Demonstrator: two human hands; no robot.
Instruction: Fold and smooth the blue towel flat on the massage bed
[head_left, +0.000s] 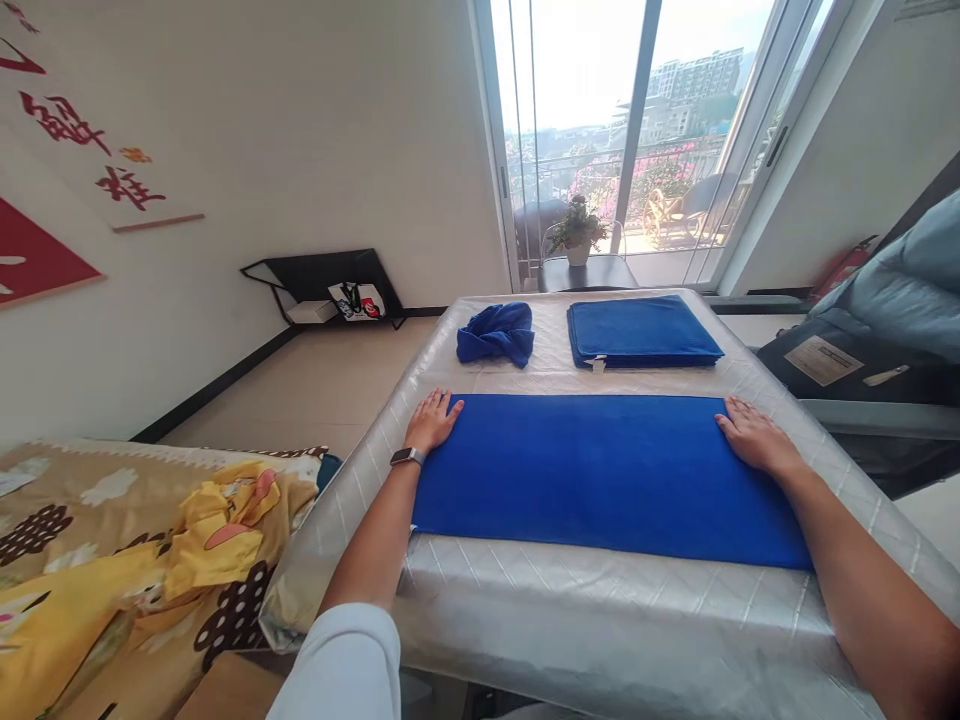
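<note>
A blue towel [600,475], folded into a long flat strip, lies across the plastic-covered mattress [570,620] in front of me. My left hand [433,420] rests flat on its far left corner, fingers stretched out. On the far right corner lies my right hand [756,433], palm down with the fingers extended. Beyond the strip, a crumpled blue cloth [495,334] sits at the left. To its right is a neat stack of folded blue towels [641,332], with a small white tag hanging at its front edge.
A patterned bedspread [105,490] with yellow clothing [221,530] on it is at the lower left. Armchairs holding a dark bag [832,360] and a puffy grey-blue jacket [900,280] stand close on the right. A potted plant [577,235] is behind the mattress by the glass door.
</note>
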